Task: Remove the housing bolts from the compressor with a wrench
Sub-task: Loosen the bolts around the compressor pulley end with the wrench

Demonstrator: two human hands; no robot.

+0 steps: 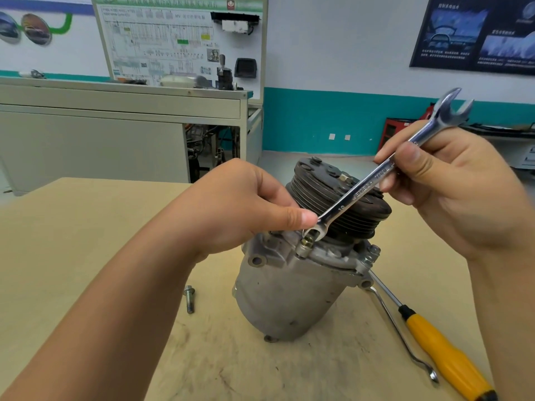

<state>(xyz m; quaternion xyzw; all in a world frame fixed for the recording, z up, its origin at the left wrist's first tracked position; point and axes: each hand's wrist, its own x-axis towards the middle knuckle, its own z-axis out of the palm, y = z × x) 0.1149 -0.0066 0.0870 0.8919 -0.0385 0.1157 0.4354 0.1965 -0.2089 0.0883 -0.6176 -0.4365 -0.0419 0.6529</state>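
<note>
**As the wrench [373, 183] seats**

One loose bolt [189, 299] lies left of the compressor [289, 296] on the bench [86, 227]. At its flange the left hand [240, 209] pinches the wrench's ring over a housing bolt [307, 241], steadying it, I judge. The right hand [451, 192] grips the shank for leverage.

A grey cast-metal compressor [289, 293] stands tilted at the middle of the tan wooden counter [86, 227], with its black grooved pulley [338, 198] on top. A loose steel bolt [189, 299] lies just left of it. On its right, a bent steel rod [402, 331] and, beside that, a yellow-handled screwdriver [445, 351] run toward the near right corner. A chrome combination wrench [373, 183] slants over the pulley, its ring end on a housing bolt [307, 243]. The left hand [246, 204] is at that end and the right hand [451, 180] is higher up the shank.
</note>
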